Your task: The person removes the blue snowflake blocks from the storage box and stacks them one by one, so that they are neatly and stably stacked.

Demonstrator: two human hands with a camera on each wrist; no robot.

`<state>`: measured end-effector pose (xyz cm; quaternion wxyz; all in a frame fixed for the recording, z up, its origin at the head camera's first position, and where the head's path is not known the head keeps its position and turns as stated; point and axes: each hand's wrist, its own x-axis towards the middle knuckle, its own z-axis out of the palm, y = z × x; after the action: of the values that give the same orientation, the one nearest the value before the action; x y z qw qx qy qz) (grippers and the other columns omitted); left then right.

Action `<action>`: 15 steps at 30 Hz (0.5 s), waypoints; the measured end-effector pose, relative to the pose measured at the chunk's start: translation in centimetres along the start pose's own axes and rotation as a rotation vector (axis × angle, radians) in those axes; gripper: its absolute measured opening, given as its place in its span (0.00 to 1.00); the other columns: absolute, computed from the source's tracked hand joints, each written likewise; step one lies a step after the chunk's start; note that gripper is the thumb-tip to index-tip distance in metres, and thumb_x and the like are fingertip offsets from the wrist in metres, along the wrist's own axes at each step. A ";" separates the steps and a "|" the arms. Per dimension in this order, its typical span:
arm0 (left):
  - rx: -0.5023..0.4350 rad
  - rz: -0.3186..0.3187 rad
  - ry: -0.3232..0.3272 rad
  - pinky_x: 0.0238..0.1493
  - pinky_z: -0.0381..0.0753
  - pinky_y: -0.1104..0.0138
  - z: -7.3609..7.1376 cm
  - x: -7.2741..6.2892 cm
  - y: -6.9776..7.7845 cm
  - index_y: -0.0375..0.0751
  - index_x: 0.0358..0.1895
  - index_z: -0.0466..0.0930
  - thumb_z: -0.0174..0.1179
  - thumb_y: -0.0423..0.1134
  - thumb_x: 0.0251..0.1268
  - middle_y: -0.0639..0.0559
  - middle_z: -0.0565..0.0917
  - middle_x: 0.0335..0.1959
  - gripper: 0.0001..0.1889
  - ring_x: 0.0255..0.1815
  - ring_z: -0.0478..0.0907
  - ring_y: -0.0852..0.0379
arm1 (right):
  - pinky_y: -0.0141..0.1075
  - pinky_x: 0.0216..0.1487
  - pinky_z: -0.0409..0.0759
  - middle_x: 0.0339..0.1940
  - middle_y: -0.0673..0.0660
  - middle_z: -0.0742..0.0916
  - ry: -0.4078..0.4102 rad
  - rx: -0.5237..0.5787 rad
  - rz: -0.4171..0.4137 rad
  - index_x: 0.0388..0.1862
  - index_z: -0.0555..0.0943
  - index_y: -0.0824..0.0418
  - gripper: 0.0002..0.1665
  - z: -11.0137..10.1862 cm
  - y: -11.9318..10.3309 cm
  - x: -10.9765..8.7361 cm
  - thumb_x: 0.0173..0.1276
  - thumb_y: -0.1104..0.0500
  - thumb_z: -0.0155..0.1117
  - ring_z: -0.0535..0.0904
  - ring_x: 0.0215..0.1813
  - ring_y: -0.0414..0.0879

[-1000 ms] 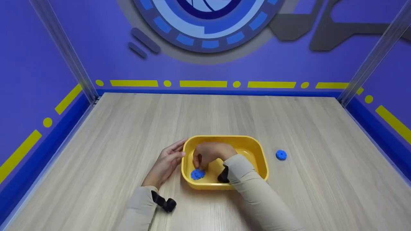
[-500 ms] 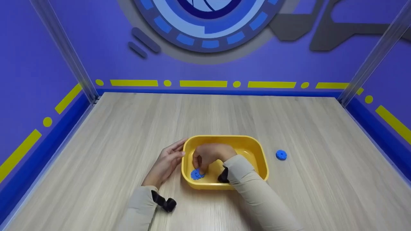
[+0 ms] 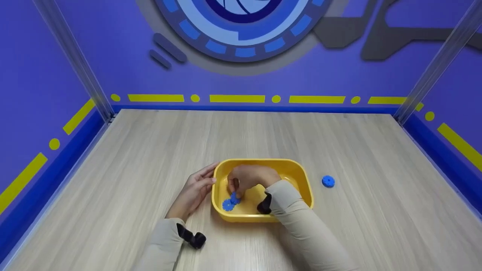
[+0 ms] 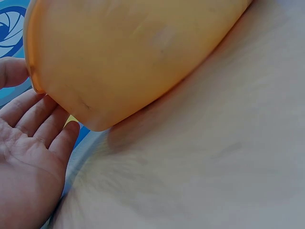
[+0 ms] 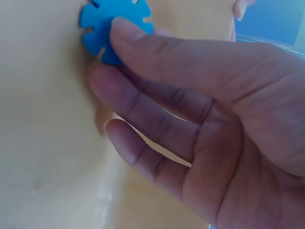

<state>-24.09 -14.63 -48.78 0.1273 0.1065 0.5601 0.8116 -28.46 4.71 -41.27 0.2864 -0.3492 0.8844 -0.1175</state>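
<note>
In the head view my right hand (image 3: 250, 177) reaches into a yellow plastic tub (image 3: 309, 188). Its thumb and fingers pinch a blue notched disc (image 5: 97, 21), a flat round piece with slots around its edge. A second blue notched disc (image 3: 228, 205) lies on the tub floor, at the front left corner. The pinched one overlaps it in the head view. My left hand (image 3: 196, 190) rests against the tub's left side, its thumb at the rim and its fairly straight fingers (image 4: 38, 112) along the outer wall.
To the right of the tub, another blue disc (image 3: 328, 181) lies on the wood-grain table (image 3: 162, 150). Blue-purple panels (image 3: 241, 84) with yellow marks enclose the table at the back and both sides.
My right fingers have pinched the upper blue disc and drawn it slightly up and right, so the second disc shows more. The left hand keeps its place at the tub.
</note>
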 end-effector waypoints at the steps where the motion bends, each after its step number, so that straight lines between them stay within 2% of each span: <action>1: -0.001 -0.001 0.002 0.65 0.73 0.66 0.0 0.0 0.0 0.28 0.73 0.54 0.53 0.26 0.63 0.34 0.58 0.74 0.34 0.69 0.67 0.53 | 0.27 0.36 0.71 0.27 0.44 0.80 0.005 -0.004 0.003 0.28 0.81 0.54 0.08 -0.1 0.1 -0.1 0.56 0.64 0.72 0.72 0.31 0.37; 15: 0.009 -0.014 0.034 0.67 0.71 0.66 0.1 0.1 0.0 0.28 0.72 0.55 0.52 0.26 0.62 0.35 0.58 0.74 0.33 0.70 0.65 0.53 | 0.31 0.38 0.76 0.29 0.46 0.82 0.089 0.066 0.009 0.32 0.83 0.54 0.04 -1.2 1.0 -2.1 0.61 0.63 0.68 0.74 0.33 0.41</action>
<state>-24.13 -14.53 -48.75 0.1230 0.0893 0.5663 0.8100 -28.46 6.89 -39.85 0.2587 -0.3300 0.8936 -0.1605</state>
